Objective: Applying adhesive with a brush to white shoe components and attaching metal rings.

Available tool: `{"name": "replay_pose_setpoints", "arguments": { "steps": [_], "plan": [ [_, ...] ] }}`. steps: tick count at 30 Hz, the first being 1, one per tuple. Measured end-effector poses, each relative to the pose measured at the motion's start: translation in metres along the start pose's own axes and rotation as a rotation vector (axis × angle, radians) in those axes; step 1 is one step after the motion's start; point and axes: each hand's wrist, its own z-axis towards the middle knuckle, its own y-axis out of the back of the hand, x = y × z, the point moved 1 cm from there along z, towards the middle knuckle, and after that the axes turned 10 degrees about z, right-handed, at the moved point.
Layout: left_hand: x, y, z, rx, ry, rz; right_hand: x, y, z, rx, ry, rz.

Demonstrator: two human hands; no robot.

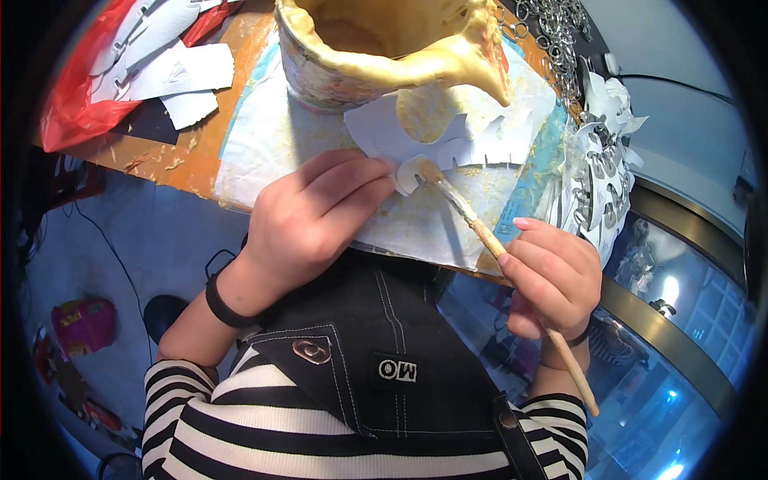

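My left hand (320,212) is closed, its fingertips pinching the edge of a white cut-out piece (412,174) with a curved outline. In my right hand (554,276) is a long wooden-handled paintbrush (482,234), held slantwise, its bristles touching that piece. Just beyond lies another white cut-out shape (374,128) with slits along one edge, on a white sheet (272,164) spotted with yellow. A tub (316,80) coated in thick yellow glue-like stuff stands at the far side. The glue hangs over its rim toward the right.
At the far left, white cut-out pieces (188,70) lie on a red plastic bag (68,112). Many metal rings (560,32) and white pieces with metal parts (604,180) crowd the right side. The wooden table (172,168) ends close to my body.
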Motion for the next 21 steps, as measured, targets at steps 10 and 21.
{"name": "replay_pose_setpoints", "arguments": {
  "steps": [10,21],
  "plan": [
    [0.006,0.001,-0.005,-0.005,0.021,0.039,0.010,0.034,-0.008,-0.267,-0.058,0.197],
    [0.001,0.003,0.001,0.006,-0.068,0.045,0.011,0.081,0.060,-0.454,0.077,0.508]
  ]
}}
